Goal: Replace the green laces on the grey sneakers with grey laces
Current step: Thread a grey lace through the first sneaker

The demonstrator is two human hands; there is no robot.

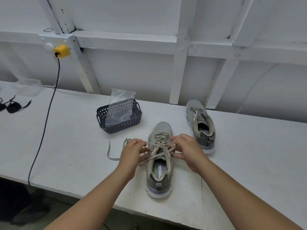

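A basket (106, 117) holding a bag (120, 107) sits upper left of the near sneaker (160, 166). Both hands, left (132, 151) and right (186, 149), pinch its lace (159, 144) with curled fingers.

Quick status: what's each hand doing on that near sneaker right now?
Left hand: closed, pinching the lace of the near sneaker.
Right hand: closed, pinching the same lace on the other side.

Near grey sneaker (159, 161) upright, grey laces (159, 143) threaded; second sneaker (201, 124) behind
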